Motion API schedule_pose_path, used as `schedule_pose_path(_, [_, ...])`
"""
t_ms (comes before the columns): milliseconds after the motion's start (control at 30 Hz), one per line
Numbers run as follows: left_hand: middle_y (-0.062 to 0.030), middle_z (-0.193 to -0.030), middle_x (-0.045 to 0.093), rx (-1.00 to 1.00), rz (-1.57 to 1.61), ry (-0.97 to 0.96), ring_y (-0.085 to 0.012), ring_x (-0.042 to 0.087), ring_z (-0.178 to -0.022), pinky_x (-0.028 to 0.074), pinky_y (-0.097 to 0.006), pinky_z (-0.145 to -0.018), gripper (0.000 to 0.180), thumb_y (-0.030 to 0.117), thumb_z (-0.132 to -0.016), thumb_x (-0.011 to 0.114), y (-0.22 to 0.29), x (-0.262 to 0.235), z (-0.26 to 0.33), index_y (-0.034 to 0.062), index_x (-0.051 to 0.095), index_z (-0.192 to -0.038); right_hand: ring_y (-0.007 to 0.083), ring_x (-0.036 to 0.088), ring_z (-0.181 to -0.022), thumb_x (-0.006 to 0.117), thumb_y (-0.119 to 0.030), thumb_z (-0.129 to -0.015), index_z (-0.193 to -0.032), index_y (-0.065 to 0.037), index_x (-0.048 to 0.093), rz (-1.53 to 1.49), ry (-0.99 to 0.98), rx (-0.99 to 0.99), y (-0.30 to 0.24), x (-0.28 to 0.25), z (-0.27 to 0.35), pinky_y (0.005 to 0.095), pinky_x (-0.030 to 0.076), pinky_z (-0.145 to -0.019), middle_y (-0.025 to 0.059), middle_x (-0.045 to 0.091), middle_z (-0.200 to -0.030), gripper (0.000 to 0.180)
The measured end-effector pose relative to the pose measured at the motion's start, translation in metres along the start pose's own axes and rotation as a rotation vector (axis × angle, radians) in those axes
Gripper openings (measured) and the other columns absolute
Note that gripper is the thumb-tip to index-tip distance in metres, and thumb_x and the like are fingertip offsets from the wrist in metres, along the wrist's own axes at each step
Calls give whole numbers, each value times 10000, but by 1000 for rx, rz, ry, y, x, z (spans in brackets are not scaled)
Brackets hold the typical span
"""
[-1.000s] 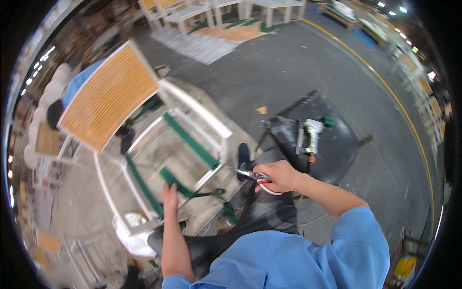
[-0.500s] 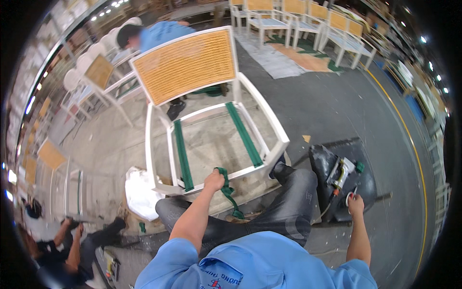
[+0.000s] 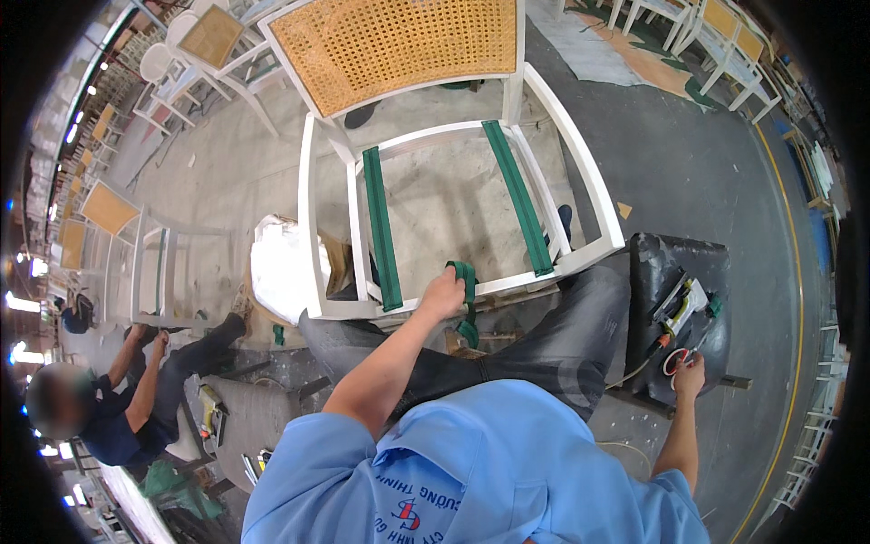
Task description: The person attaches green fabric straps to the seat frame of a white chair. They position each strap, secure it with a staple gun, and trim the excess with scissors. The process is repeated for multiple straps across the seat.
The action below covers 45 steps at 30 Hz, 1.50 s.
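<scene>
A white armchair frame [image 3: 313,236] with a woven cane back [image 3: 403,54] stands in front of me, its front rail by my knees. Two green webbing straps [image 3: 382,231] run front to back across the bare seat opening. My left hand [image 3: 442,295] is closed on a loose green strap [image 3: 468,322] at the front rail; the strap's end hangs down between my legs. Off to my right, my right hand [image 3: 690,375] grips the handles of a pair of scissors [image 3: 672,362] over a black padded seat [image 3: 652,263]. A staple gun [image 3: 684,308] lies there too, with a hose attached.
At left, another person [image 3: 136,390] sits by a second chair frame [image 3: 138,263]. A white bag [image 3: 285,267] lies left of my chair. Another staple gun [image 3: 212,412] rests on a stool at lower left. More chairs [image 3: 725,45] stand at far right.
The view has shifted, so the chair sits higher and further right. My left hand keeps the strap at the rail. My right hand stays at the scissors, whose handles now show more clearly.
</scene>
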State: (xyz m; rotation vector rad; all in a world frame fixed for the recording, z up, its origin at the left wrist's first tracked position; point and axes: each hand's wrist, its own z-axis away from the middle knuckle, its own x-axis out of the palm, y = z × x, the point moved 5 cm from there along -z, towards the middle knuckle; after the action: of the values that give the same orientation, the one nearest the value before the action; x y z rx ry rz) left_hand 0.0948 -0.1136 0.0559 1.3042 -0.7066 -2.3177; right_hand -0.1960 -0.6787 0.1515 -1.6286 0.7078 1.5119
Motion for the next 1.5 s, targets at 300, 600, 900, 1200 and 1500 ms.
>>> schedule_pose_path(300, [-148,-1171,725,131,979,16,-226,713,-1066,570,-373,-896,283,121,-1081,428,63,-121,51,22,533,-1325,276,714,-902,708,-180,-945,-1224,15,676,-394,123,-253,-94,-41,-6,376,546,-833,175,736,-1020,341])
schedule_pose_path(600, [-141,-1177,727,386,994,-10,-196,702,-1085,580,-339,-891,303,126,-1083,455,139,-170,94,26,536,-1357,138,679,-939,728,-110,-933,-1249,-16,691,-950,-578,-751,-330,-8,121,286,542,-836,88,741,-1028,332])
schedule_pose_path(900, [-139,-1212,709,460,1029,120,-190,665,-1129,533,-336,-980,313,86,-1082,467,145,-172,99,-11,532,-1372,132,663,-972,764,-154,-928,-1186,-4,680,-827,-1315,-964,-449,35,211,338,543,-822,58,744,-1016,310])
schedule_pose_path(1200, [-172,-1461,557,159,871,-1,-230,532,-1351,424,-360,-1135,482,100,-1027,593,32,-132,70,-35,451,-1467,176,686,-929,701,-120,-969,-1069,-25,688,-1247,-1480,-582,-451,26,174,348,552,-852,88,730,-984,139])
schedule_pose_path(1500, [-144,-1381,629,131,744,-517,-186,596,-1223,435,-329,-1096,594,106,-940,722,32,-21,64,-23,491,-1473,276,676,-916,676,-155,-993,-1099,-46,674,-1850,-1457,-691,-509,-58,143,420,531,-874,116,683,-947,152])
